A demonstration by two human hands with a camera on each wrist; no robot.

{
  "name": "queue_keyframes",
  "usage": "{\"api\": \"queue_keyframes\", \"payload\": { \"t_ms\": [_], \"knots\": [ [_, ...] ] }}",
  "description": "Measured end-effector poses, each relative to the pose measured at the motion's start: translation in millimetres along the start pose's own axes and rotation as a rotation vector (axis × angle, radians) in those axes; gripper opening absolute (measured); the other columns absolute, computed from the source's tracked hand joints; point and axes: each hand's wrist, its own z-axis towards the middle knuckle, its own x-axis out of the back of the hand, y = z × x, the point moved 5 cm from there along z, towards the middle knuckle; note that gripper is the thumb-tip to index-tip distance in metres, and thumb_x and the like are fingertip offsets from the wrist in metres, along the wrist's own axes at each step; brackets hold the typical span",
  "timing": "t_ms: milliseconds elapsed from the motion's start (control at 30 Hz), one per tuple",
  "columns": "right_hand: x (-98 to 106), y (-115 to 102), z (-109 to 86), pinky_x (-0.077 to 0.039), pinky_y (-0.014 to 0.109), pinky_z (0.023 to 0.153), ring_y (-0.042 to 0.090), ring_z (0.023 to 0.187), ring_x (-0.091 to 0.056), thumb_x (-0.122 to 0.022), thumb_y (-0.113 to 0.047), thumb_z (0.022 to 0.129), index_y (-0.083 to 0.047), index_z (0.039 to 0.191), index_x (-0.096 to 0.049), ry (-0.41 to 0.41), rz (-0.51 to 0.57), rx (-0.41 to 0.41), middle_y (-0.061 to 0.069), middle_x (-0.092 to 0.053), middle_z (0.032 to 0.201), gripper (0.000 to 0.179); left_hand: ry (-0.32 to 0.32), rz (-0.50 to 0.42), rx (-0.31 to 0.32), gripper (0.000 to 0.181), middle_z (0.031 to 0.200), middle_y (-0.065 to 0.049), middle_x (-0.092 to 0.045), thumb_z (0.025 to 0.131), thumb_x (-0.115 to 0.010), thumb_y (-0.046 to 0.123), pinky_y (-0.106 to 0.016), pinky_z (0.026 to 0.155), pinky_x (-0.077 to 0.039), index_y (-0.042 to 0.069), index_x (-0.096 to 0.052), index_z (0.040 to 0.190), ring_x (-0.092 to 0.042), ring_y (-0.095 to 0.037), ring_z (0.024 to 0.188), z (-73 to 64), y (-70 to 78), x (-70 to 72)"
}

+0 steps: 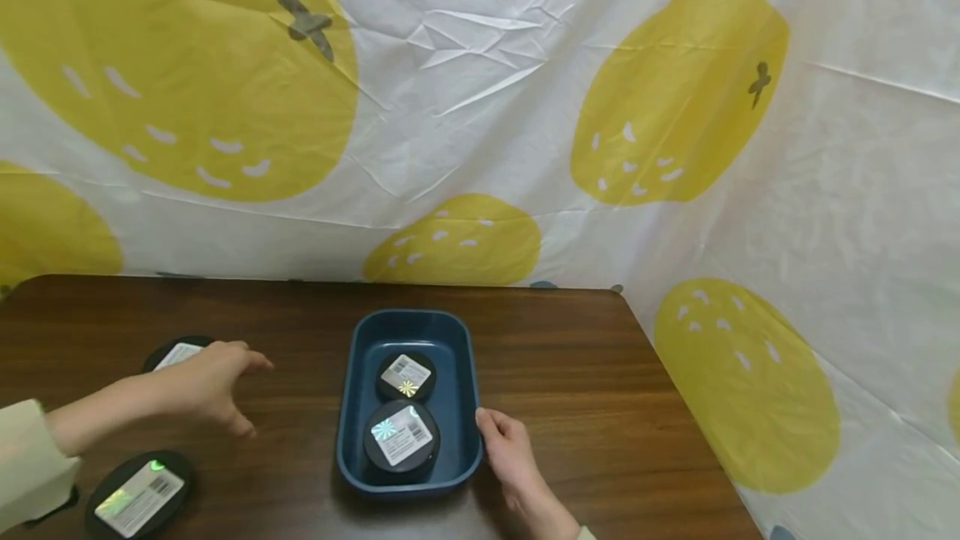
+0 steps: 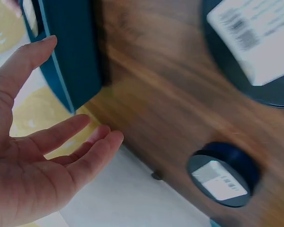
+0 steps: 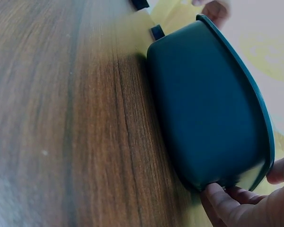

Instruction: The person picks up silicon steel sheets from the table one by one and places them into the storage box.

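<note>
A deep blue rectangular tray (image 1: 452,369) stands mid-table. In it lie two round black containers with white labels, a smaller one (image 1: 406,376) behind a larger one (image 1: 402,437). My right hand (image 1: 513,452) holds the tray's right side, thumb at the rim and fingers against the outer wall (image 3: 208,104). To the left of the tray my left hand (image 1: 202,386) hovers with fingers spread and nothing in them. It partly hides one labelled round container (image 1: 180,352); a larger one (image 1: 140,494) lies nearer the front. The left wrist view shows a small container (image 2: 222,177) beyond the fingers.
The brown wooden table (image 1: 585,382) ends at a back edge and a slanting right edge. A white curtain (image 1: 480,107) with yellow fruit prints hangs behind it and along the right.
</note>
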Motion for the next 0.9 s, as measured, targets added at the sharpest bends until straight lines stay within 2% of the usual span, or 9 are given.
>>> {"api": "queue_keyframes", "payload": {
  "t_ms": [200,333,400,533,700,900],
  "knots": [
    [0.2,-0.7,1.0,-0.046,0.020,0.064,0.007,0.071,-0.055,-0.046,-0.016,0.098,0.017,0.110,-0.058,0.000,-0.003,0.008,0.002,-0.062,0.080,0.037,0.033,0.009,0.030,0.076,0.088,-0.014,-0.059,0.043,-0.090,0.032,-0.045,0.072,-0.049,-0.008,-0.062,0.102,-0.058,-0.033,0.081,-24.3,-12.5,-7.1],
    [1.2,-2.9,1.6,-0.047,0.021,0.066,0.008,0.073,-0.056,-0.046,-0.015,0.098,0.018,0.111,-0.057,0.001,-0.010,0.020,0.007,-0.064,0.085,0.037,0.025,0.010,0.018,0.077,0.090,-0.013,-0.061,0.045,-0.090,0.034,-0.045,0.072,-0.050,-0.009,-0.063,0.102,-0.057,-0.032,0.083,-36.3,-23.4,-9.2],
    [1.4,-3.7,1.6,-0.048,0.021,0.067,0.008,0.074,-0.057,-0.046,-0.015,0.098,0.018,0.111,-0.057,0.001,-0.013,0.022,0.008,-0.065,0.087,0.038,0.008,0.000,0.032,0.076,0.093,-0.016,-0.062,0.045,-0.090,0.032,-0.047,0.073,-0.050,-0.009,-0.063,0.103,-0.058,-0.035,0.085,-41.0,-29.3,-10.4],
    [2.0,-4.4,1.2,-0.048,0.021,0.067,0.008,0.074,-0.057,-0.046,-0.015,0.097,0.018,0.111,-0.057,0.005,-0.020,0.020,0.008,-0.065,0.086,0.037,0.025,0.020,0.033,0.075,0.092,-0.014,-0.062,0.043,-0.090,0.032,-0.044,0.072,-0.050,-0.008,-0.064,0.101,-0.059,-0.033,0.084,-49.8,-37.3,-16.1],
    [2.4,-4.1,0.7,-0.045,0.019,0.063,0.007,0.070,-0.054,-0.046,-0.014,0.097,0.019,0.109,-0.057,0.012,-0.014,0.016,0.003,-0.062,0.079,0.037,0.033,0.014,0.029,0.075,0.089,-0.013,-0.059,0.041,-0.090,0.030,-0.039,0.068,-0.050,-0.009,-0.063,0.099,-0.058,-0.032,0.080,-59.4,-41.9,-25.9],
    [1.9,-2.0,1.2,-0.043,0.019,0.061,0.006,0.066,-0.051,-0.046,-0.015,0.098,0.018,0.108,-0.058,0.011,0.000,0.005,-0.002,-0.057,0.072,0.036,0.020,0.013,0.074,0.071,0.088,-0.013,-0.059,0.041,-0.090,0.028,-0.037,0.066,-0.049,-0.008,-0.063,0.097,-0.058,-0.031,0.080,-67.3,-46.8,-32.5]
  ]
}}
